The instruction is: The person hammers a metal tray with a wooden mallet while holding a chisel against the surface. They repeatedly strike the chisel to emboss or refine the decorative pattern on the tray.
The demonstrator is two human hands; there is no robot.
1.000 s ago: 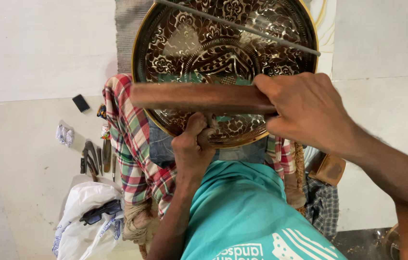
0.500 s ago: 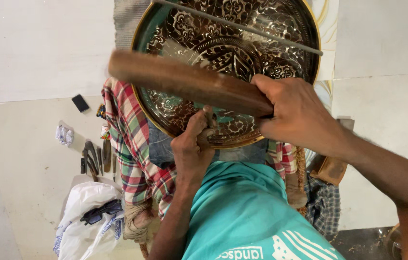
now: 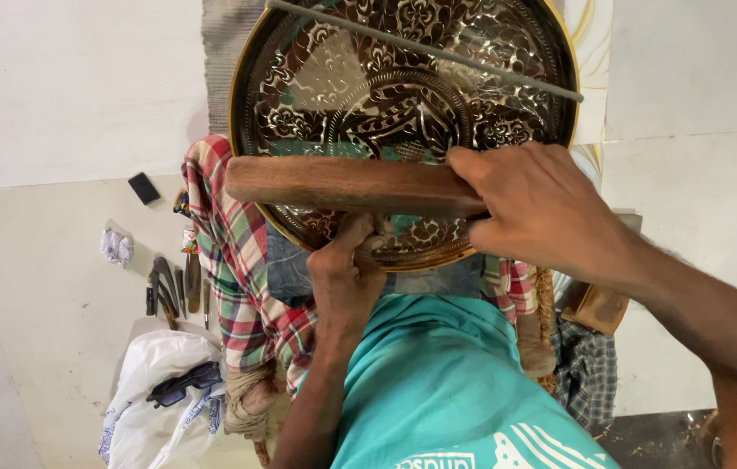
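two hands work at one large engraved metal plate [image 3: 403, 95], which is propped on the person's lap against a checked cloth [image 3: 229, 260], likely to keep it steady and tilted toward the eyes. the right hand [image 3: 542, 208] is closed around a wooden mallet [image 3: 342, 185] held level across the plate's lower half. the left hand [image 3: 347, 278] is clenched at the near rim, seemingly around a small tool, though the mallet hides its tip. a thin metal rod [image 3: 425, 49] crosses the top; the plate's upper edge is cut off.

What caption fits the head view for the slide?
Right hand holds a wooden mallet over an engraved metal tray; left hand grips a tool against it.
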